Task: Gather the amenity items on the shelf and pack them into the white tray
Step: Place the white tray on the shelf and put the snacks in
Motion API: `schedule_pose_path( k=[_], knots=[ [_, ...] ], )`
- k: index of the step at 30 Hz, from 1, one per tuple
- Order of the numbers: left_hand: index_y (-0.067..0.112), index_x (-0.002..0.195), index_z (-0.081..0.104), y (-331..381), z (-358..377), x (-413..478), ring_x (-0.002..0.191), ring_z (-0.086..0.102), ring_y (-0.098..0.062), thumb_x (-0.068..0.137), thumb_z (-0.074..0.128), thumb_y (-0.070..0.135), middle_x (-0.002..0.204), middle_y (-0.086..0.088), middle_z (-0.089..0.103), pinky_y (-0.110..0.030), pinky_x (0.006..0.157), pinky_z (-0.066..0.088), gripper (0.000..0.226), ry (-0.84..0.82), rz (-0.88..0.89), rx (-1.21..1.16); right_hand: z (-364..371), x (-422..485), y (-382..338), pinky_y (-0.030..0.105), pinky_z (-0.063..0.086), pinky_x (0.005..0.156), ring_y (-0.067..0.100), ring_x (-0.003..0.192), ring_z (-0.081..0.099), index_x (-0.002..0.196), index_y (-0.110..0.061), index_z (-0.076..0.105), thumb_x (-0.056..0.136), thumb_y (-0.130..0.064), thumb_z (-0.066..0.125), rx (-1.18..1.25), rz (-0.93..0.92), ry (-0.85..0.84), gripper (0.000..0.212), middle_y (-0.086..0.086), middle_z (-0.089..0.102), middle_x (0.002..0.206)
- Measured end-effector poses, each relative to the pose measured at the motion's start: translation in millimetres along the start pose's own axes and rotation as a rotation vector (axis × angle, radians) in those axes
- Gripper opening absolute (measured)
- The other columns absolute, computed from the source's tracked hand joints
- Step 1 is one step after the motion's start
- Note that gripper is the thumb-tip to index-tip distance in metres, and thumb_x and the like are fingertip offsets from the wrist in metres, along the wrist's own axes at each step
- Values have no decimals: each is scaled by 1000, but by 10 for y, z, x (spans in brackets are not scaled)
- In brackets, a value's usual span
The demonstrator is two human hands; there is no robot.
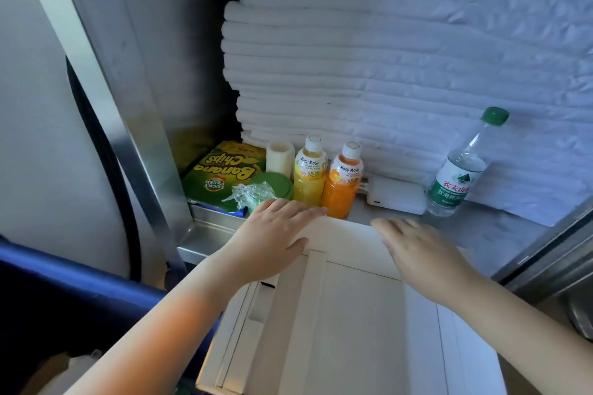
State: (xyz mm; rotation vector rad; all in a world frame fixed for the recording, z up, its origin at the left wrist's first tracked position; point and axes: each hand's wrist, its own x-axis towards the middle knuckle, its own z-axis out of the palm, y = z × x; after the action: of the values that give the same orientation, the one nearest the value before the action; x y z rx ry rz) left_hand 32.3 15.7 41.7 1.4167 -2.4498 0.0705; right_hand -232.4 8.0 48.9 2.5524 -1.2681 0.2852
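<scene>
**Both hands at the far rim of the white tray**

Lays the left hand (272, 240) palm down on the far left corner of the white tray (353, 314). Fingers (308, 210) straight and close together, gripping nothing, with the tips at the tray's far rim. Just beyond those tips, the yellow juice bottle (309, 170) and the orange juice bottle (343, 183), upright and side by side.

Holds the right hand (420, 253) over the far right part of the same rim, fingers (388, 226) loosely spread and holding nothing. Blurred there, so cannot tell whether touching the tray.

Tray at the near edge of the metal shelf (481, 234). Farther back on the shelf, left to right:
- a banana chips pack (221, 170)
- a green lid (276, 184) with crumpled clear wrap (248, 194) just beyond the left hand
- a pale cylinder (279, 154) behind the lid
- past the two juice bottles, a white charger (394, 194) lying flat
- a green-capped water bottle (462, 167), well right of the right fingers

At the back, a tall stack of folded white towels (353, 58).
</scene>
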Motion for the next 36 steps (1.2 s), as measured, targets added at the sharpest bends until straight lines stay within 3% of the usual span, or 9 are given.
schedule_pose_path(
  k=[3,9,12,14,17,20,25,31,36],
  knots=[
    [36,147,17,9,-16,23,125,33,-11,95,39,35,137,11,41,-25,106,14,56,-12,-10,2,-25,19,27,28,39,47,24,61,58,96,-18,48,68,1,72,20,-19,-22,41,-1,61,74],
    [38,146,19,24,-38,87,126,33,-11,94,42,37,137,11,42,-26,107,14,56,-56,-75,-44,-11,72,114,31,27,62,21,89,54,106,-21,44,98,-19,35,14,-1,-195,12,-5,58,98],
    [38,146,19,34,-44,94,127,32,-10,94,43,37,137,12,41,-27,108,15,57,-70,-81,-32,-17,117,111,30,35,67,16,97,51,109,-25,40,100,-32,29,48,3,-231,16,-8,54,105],
    [39,145,20,38,-43,78,126,33,-9,94,43,38,136,13,41,-27,108,14,57,-68,-82,-26,-58,183,98,27,43,77,14,104,51,120,-25,46,99,-34,37,124,-12,-202,25,-8,52,112],
    [40,144,20,39,-40,58,123,33,-8,93,44,38,133,14,42,-26,106,14,57,-53,-71,-12,-146,379,85,29,46,85,19,106,55,122,-18,56,89,-34,58,146,-128,30,37,-1,56,114],
    [41,144,20,39,-42,57,121,33,-9,92,45,37,132,14,43,-26,106,14,57,-42,-69,-4,-207,685,89,30,34,100,21,122,45,130,-15,51,90,-47,45,152,-194,171,51,4,49,133],
    [42,144,18,37,-15,12,122,33,-9,92,44,36,133,14,42,-26,107,14,58,-28,-58,12,-140,1234,103,37,22,114,23,142,23,146,-19,30,93,-44,47,188,-120,103,61,5,23,155],
    [42,141,28,3,-32,57,121,32,-4,92,42,38,133,16,44,-17,104,12,51,5,-63,-84,55,1380,105,40,37,103,25,128,47,142,-16,41,85,-30,64,114,-127,160,63,6,44,145],
    [32,132,49,-224,-178,130,119,42,0,96,44,35,128,14,51,-12,100,31,37,156,-202,-334,81,1373,89,41,39,101,26,123,51,139,-14,45,81,-28,70,134,-147,218,64,7,49,141]
  ],
)
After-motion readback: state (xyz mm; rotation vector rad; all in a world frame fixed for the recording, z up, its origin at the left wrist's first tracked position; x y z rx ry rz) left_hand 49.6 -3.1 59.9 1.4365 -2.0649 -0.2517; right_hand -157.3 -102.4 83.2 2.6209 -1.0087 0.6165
